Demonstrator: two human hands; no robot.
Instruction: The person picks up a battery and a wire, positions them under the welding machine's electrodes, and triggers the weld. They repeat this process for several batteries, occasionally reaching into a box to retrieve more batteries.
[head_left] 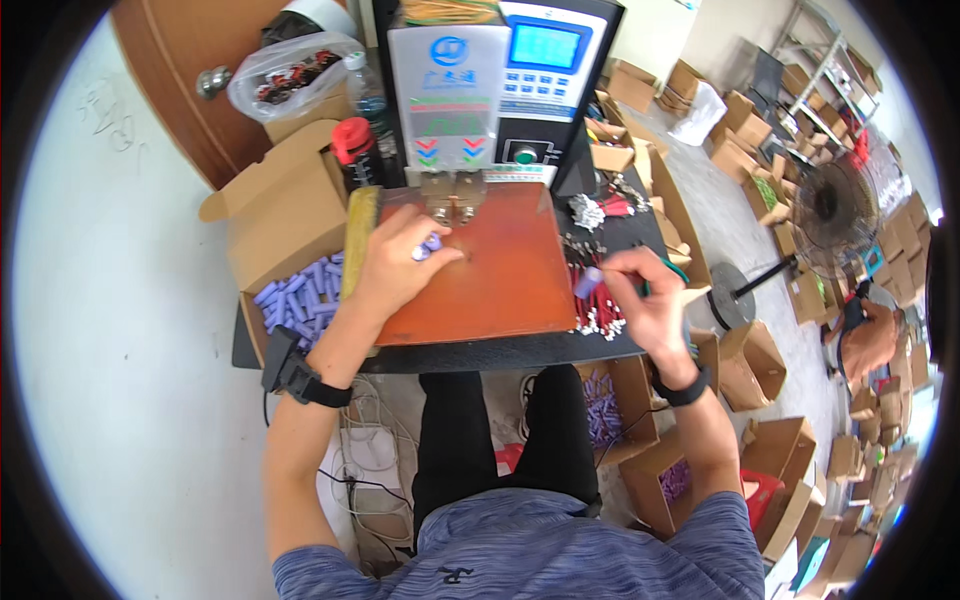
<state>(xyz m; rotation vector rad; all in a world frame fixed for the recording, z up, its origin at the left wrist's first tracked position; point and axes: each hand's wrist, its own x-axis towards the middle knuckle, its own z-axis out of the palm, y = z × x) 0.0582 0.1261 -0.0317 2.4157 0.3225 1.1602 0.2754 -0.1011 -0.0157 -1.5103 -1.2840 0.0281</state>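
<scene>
Over the orange-brown board [510, 285], my left hand [392, 265] pinches small purple cylindrical battery cells [429, 246] between thumb and fingers. These sit just below the metal electrodes [453, 212] of a spot-welding machine [447, 110]. Further right, my right hand [655, 305] is closed at the fingertips on another purple battery cell [588, 283], slightly blurred. That hand hovers above red wire leads [602, 315] with white ends at the board's right edge. Whether a lead is fixed to the cell cannot be made out.
An open cardboard box [285, 225] of purple cells stands left of the board. Behind it are a red-capped bottle [354, 145] and a plastic bag [295, 80]. Boxes of purple cells [602, 410] lie below the table. A fan [835, 215] and another person [868, 340] are at right.
</scene>
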